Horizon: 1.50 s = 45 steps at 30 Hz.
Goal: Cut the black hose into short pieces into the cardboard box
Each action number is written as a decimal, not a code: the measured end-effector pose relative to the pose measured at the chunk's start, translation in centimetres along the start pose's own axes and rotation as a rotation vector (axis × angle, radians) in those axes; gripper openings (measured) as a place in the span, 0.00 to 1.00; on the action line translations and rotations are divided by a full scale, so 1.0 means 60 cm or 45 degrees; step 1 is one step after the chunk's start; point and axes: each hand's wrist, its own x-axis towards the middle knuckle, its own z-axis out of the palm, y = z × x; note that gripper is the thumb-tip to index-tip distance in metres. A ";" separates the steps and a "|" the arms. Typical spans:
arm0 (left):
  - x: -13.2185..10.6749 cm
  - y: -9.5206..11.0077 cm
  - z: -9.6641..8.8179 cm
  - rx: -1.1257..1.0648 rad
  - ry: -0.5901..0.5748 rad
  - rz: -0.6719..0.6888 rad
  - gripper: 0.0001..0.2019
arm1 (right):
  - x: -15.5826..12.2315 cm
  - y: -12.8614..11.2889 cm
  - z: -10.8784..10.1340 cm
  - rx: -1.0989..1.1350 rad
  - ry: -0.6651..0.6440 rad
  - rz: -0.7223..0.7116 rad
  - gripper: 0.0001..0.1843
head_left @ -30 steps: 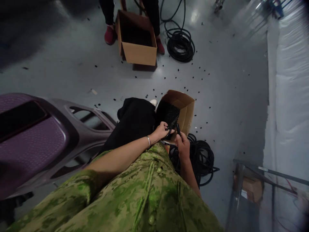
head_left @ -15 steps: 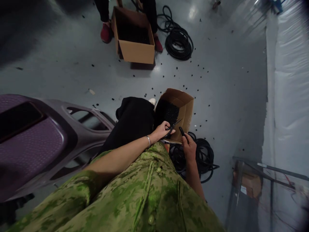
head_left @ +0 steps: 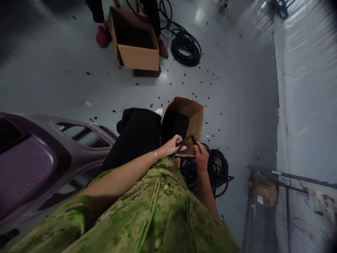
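My left hand is closed around the handles of black scissors, whose blades point up and to the right. In my right hand is the end of a black hose, gripped with its tip upward. The scissor tips meet or nearly meet the hose end; I cannot tell whether they touch. Both hands are over the near edge of an open cardboard box. Small black pieces fill the left part of that box. A coil of black hose lies beside it, under my right forearm.
Across the floor, a person's legs and red shoes flank another cardboard box. A second hose coil lies beside it. Black bits are scattered over the floor. At left stands a purple plastic chair; a metal frame stands at right.
The scissor tips and the hose end have come together, where before there was a gap. The whole view has shifted, so the surroundings appear farther left.
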 end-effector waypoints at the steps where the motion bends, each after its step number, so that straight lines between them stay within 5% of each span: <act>1: -0.001 0.001 -0.001 0.039 -0.003 0.012 0.22 | 0.000 -0.001 0.001 0.031 0.001 0.016 0.22; 12: -0.007 0.015 -0.001 0.176 -0.096 0.070 0.24 | 0.003 0.009 -0.003 0.168 -0.010 0.029 0.23; 31: 0.001 -0.007 -0.003 0.268 -0.184 0.086 0.26 | 0.013 0.023 -0.009 0.220 -0.127 0.002 0.20; 45: -0.001 0.001 0.001 0.237 -0.108 0.079 0.25 | 0.018 0.017 -0.016 0.184 -0.174 -0.023 0.20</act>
